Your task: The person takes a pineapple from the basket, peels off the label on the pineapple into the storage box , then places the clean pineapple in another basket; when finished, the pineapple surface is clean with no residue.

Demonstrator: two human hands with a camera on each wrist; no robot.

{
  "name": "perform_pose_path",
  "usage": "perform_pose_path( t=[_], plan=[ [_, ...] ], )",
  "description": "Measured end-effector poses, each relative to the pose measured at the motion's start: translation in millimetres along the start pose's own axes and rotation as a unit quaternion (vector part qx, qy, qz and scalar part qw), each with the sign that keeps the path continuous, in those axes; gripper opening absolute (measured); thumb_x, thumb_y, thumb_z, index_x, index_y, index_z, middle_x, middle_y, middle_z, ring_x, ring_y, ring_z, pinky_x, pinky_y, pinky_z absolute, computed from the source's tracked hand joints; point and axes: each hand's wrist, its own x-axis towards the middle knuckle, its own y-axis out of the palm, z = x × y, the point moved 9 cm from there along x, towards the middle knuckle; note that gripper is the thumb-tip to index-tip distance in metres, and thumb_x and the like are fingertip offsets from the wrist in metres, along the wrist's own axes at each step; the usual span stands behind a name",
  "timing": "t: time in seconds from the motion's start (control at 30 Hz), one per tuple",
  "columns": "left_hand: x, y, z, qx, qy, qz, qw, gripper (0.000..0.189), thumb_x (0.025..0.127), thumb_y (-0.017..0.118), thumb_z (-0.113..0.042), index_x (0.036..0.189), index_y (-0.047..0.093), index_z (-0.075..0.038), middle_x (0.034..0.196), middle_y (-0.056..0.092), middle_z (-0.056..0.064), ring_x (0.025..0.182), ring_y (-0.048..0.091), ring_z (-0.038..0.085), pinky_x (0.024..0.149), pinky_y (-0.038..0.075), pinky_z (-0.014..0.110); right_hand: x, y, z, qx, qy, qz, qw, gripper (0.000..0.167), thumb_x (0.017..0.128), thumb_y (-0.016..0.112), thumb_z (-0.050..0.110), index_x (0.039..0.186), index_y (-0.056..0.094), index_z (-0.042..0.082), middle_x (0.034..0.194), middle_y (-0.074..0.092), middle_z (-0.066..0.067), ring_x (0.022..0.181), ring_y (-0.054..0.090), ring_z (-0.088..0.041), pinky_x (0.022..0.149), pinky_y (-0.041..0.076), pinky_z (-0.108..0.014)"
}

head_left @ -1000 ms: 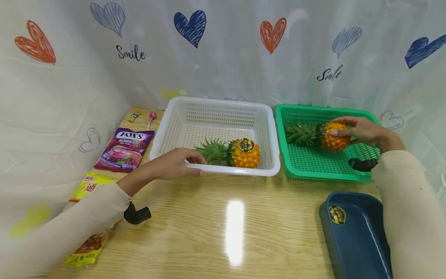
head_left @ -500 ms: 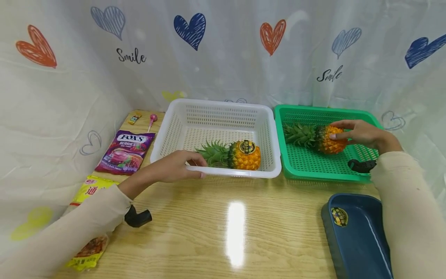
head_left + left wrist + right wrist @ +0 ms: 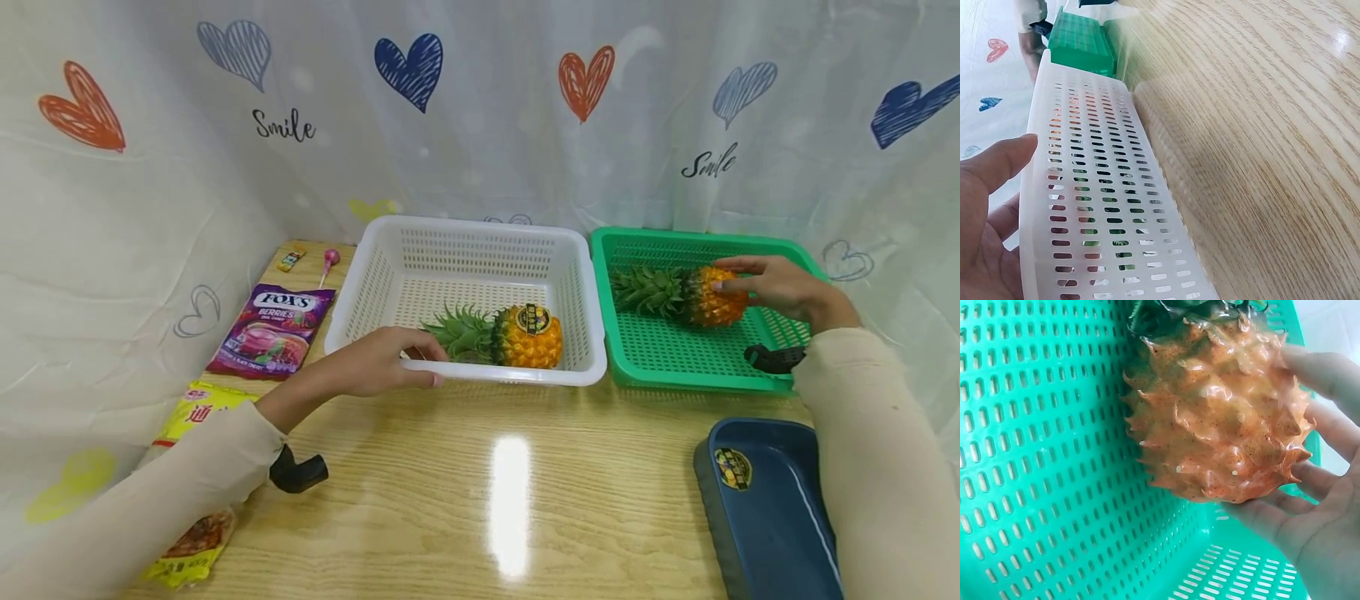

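Observation:
My left hand [image 3: 382,362] grips the near left rim of a white plastic basket [image 3: 517,372], thumb outside and fingers over the inner side. Inside that basket lies a pineapple [image 3: 542,348] with green leaves and a round dark label. In the green basket [image 3: 697,380], my right hand [image 3: 787,288] holds a second pineapple [image 3: 708,298] by its orange body, its crown pointing left. The right wrist view shows the thumb and fingers around the spiky fruit [image 3: 1222,419], beside the perforated green wall [image 3: 1035,456]. From the left wrist, the white basket's slotted side [image 3: 1097,181] shows.
A dark blue tray [image 3: 772,517] with a round label stands at the near right, partly behind the right sleeve. On the left lie a purple candy bag [image 3: 273,329], a yellow food packet [image 3: 198,408], a pink lollipop [image 3: 330,258] and a small wrapped sweet [image 3: 291,260]. A heart-print curtain [image 3: 480,125] hangs behind.
The head view has shifted slightly, so things sit a little lower in it. Both hands keep their holds, and the pineapple in the right hand stays within the green basket.

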Motion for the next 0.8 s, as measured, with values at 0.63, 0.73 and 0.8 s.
perform_pose_path(
  t=[0.63, 0.73, 0.8],
  plan=[
    [-1.4, -0.7, -2.5, -0.001, 0.003, -0.003, 1.0000, 0.024, 0.095, 0.071, -0.032, 0.115, 0.071, -0.019, 0.106, 0.071, -0.005, 0.104, 0.063, 0.018, 0.093, 0.052, 0.042, -6.0, 4.3, 4.7, -0.010, -0.003, 0.017, 0.9998, 0.084, 0.099, 0.063, 0.040, 0.161, 0.018, 0.006, 0.163, 0.009, -0.032, 0.140, 0.029, -0.055, 0.105, 0.038, -0.068],
    [-1.4, -0.3, -1.7, 0.000, 0.002, -0.001, 1.0000, 0.024, 0.095, 0.070, -0.033, 0.115, 0.071, -0.019, 0.106, 0.070, -0.005, 0.105, 0.063, 0.018, 0.093, 0.052, 0.043, -5.9, 2.8, 3.4, -0.017, -0.002, 0.016, 0.9997, 0.084, 0.099, 0.063, 0.040, 0.161, 0.018, 0.005, 0.162, 0.010, -0.033, 0.139, 0.030, -0.055, 0.105, 0.039, -0.068],
    [-1.5, -0.4, -1.6, 0.001, 0.002, -0.001, 1.0000, 0.025, 0.095, 0.070, -0.034, 0.115, 0.071, -0.019, 0.106, 0.070, -0.005, 0.105, 0.063, 0.019, 0.094, 0.051, 0.043, -5.9, 1.0, 4.1, -0.017, -0.005, 0.014, 0.9998, 0.083, 0.100, 0.062, 0.039, 0.160, 0.018, 0.004, 0.162, 0.011, -0.033, 0.140, 0.029, -0.055, 0.106, 0.039, -0.067]
  ],
)
